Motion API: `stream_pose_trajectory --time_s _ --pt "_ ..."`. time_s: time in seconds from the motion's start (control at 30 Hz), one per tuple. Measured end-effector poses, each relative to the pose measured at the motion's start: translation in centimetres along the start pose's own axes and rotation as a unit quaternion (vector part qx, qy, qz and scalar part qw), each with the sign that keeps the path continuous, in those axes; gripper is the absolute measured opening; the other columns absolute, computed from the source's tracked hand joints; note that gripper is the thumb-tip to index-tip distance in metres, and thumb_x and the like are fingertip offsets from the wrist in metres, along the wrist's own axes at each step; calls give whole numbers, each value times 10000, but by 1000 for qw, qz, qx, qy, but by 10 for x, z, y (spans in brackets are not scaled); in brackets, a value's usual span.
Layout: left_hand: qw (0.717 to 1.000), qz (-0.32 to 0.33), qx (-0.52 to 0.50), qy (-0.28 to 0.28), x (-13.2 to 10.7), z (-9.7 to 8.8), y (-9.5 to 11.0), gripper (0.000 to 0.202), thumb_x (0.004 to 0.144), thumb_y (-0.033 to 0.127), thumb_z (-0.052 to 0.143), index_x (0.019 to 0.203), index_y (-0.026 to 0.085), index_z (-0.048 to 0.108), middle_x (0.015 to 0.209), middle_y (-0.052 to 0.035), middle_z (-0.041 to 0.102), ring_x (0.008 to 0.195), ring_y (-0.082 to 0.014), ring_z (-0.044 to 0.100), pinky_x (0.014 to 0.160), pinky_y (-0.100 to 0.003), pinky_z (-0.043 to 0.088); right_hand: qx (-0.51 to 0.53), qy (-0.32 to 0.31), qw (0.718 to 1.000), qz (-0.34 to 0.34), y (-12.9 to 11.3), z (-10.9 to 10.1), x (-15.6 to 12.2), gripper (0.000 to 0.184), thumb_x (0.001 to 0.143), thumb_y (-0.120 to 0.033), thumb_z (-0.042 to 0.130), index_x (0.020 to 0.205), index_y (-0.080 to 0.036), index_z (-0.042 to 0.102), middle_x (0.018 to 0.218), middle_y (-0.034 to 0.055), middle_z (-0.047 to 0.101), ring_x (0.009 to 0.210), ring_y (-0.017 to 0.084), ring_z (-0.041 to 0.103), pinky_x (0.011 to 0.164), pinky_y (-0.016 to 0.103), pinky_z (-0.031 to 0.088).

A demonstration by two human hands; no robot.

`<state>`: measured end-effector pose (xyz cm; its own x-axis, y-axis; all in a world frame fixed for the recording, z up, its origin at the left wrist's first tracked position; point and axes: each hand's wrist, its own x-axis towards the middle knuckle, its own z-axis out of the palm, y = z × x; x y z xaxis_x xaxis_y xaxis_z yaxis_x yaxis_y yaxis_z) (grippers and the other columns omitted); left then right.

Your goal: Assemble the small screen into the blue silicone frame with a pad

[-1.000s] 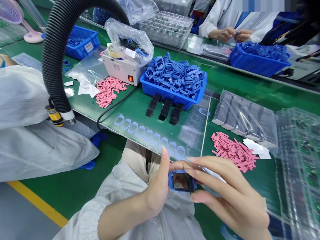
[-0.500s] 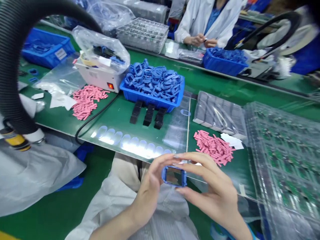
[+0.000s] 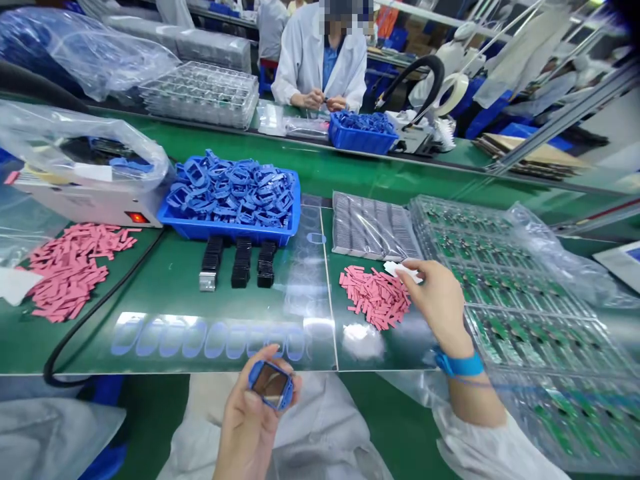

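Note:
My left hand (image 3: pixel 253 417) is closed around a blue plastic watch-like case (image 3: pixel 271 385) with a dark, shiny screen facing up, held just off the table's front edge. My right hand (image 3: pixel 440 303), with a blue wrist strap (image 3: pixel 459 363), reaches to the right side. Its thumb and fingers are pinched at a white piece of paper (image 3: pixel 397 269) behind a pile of pink strips (image 3: pixel 375 297). A row of clear oval films (image 3: pixel 215 339) lies along the front of the green table. Black screen pieces (image 3: pixel 241 263) stand in three stacks behind them.
A blue bin (image 3: pixel 230 230) heaped with blue frames stands at centre left. Left of it are a white machine (image 3: pixel 90 200), a cable and more pink strips (image 3: pixel 75 267). Wrapped grey blocks (image 3: pixel 373 227) and trays of green circuit boards (image 3: pixel 500 267) sit right. A co-worker (image 3: pixel 320 67) sits opposite.
My right hand has left the blue case and moved right to the white paper. My left hand now holds the case alone, turned at a tilt. The view has swung right and up.

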<state>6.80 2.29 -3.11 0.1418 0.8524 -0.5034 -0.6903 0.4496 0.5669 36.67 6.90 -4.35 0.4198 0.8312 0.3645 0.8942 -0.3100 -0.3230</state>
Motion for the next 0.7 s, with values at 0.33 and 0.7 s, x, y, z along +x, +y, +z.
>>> stream_pose_trajectory --time_s 0.33,0.7 --pt "998 -47 5 -53 3 -8 -2 421 563 465 827 881 204 741 787 -13 747 730 -137 706 688 -181 546 -138 -13 990 13 24 24 10 296 831 -439 548 802 -177 683 697 93 667 598 225 571 475 294 289" --pt "992 -39 57 -102 -3 -16 -3 430 616 558 750 871 211 749 1072 -86 713 1015 -257 668 808 -284 534 0 112 990 -88 -3 -2 -5 175 860 -366 592 938 -250 698 611 23 646 514 187 624 447 295 391"
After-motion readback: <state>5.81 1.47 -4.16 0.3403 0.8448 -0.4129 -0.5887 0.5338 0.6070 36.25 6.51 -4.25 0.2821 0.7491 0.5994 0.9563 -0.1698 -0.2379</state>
